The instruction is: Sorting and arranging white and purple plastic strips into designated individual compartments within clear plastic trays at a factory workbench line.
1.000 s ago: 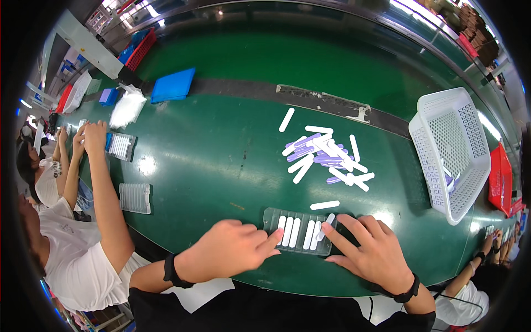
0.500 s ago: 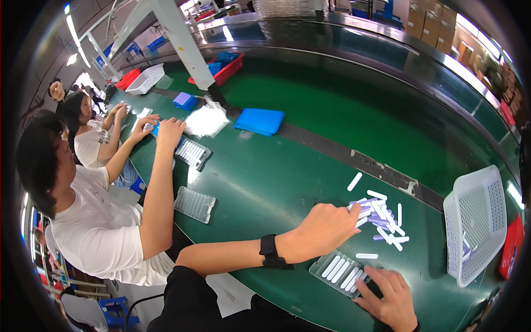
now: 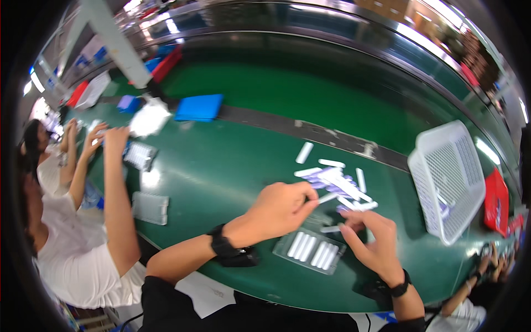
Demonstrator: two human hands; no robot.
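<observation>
My left hand is closed in a pinch at the near left of a loose pile, with a white strip at its fingertips. Thumb and fingers of my right hand pinch another short white strip just beyond the tray's far right side. Below and between both hands lies a clear plastic tray, holding several white strips side by side in two groups with a gap between them. The pile mixes white and purple flat strips with rounded ends.
A white perforated basket with a few strips inside stands at the right, beside a red container. Left of me, a co-worker's arm reaches over the table near other clear trays. Blue sheets lie farther back.
The view has swung right. My left hand has drawn back from the pile with a strip at its fingertips. The right hand has left the tray's side and now pinches a strip.
</observation>
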